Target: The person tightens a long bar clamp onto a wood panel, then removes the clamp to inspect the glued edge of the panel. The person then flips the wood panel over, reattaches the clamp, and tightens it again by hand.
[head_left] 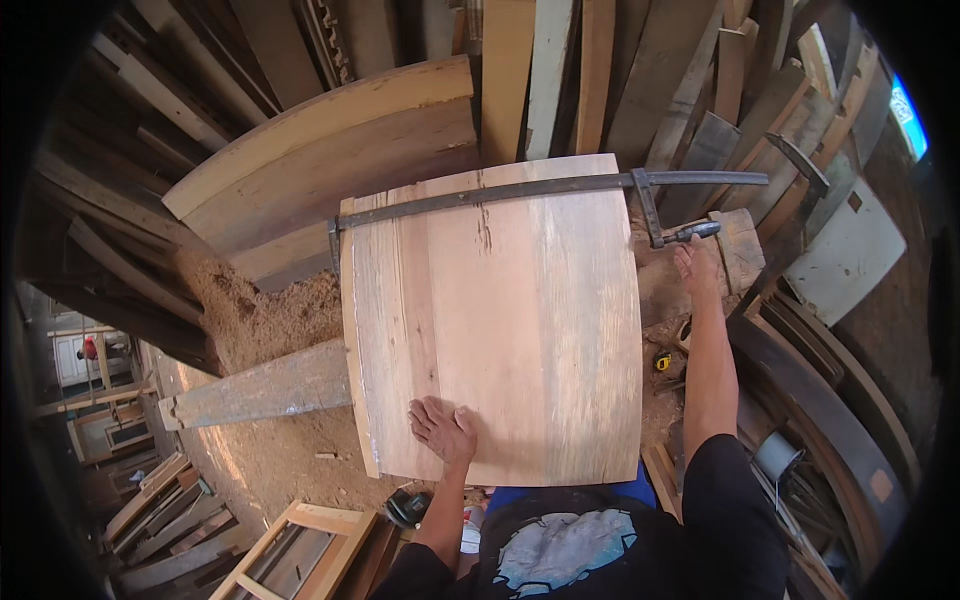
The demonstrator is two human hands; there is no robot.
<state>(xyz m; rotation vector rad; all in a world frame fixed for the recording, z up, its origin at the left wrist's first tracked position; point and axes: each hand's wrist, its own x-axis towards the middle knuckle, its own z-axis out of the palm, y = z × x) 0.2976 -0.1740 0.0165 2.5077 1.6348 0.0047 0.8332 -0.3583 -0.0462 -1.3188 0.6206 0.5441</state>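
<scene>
- Black shirt nearest; panel being steadied by left hand, fingers spread.
- Far clamp apparently being adjusted; right hand, grip unclear.
- Turning probably being required.

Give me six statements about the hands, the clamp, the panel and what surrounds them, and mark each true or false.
1. The left hand lies on the wooden panel. True.
2. The right hand is at the handle of the bar clamp. True.
3. The bar clamp crosses the near end of the wooden panel. False: it crosses close to the far end.
4. A yellow tape measure lies to the right of the wooden panel. True.
5. The sleeves are white. False: the sleeves are black.
6. The wooden panel has one even colour. False: it shows pinkish and paler strips.
</scene>
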